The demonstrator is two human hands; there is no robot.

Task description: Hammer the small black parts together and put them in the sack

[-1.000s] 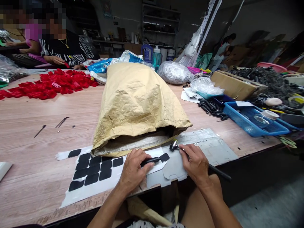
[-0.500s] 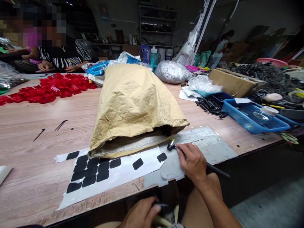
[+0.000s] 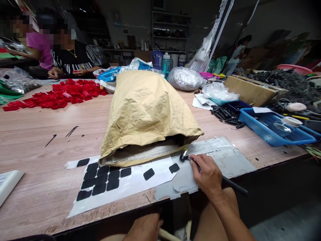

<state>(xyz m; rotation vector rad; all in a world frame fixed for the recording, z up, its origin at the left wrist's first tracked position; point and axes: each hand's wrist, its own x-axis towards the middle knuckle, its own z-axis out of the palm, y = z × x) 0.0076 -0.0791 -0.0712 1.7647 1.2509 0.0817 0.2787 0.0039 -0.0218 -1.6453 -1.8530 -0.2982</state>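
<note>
My right hand (image 3: 207,175) rests on a grey sheet (image 3: 225,157) at the table's front edge, closed round the black handle of a small hammer (image 3: 185,155) whose metal head points left. My left hand (image 3: 146,229) is down below the table edge near my lap; its fingers are hidden. Several black rounded pads (image 3: 101,179) sit on a white backing sheet (image 3: 130,187); two lone pads (image 3: 148,174) lie nearer the hammer. A big brown paper sack (image 3: 145,110) lies just behind them.
Red plastic pieces (image 3: 60,95) cover the far left, where two people sit working. Blue trays (image 3: 271,127), black parts (image 3: 227,113), a cardboard box (image 3: 250,88) and plastic bags (image 3: 184,78) stand at the right and back. A white object (image 3: 8,185) lies at the left edge.
My left hand left the table with a black stick-like part and dropped below the edge. A pad now lies where it was. My right hand kept its place with the hammer.
</note>
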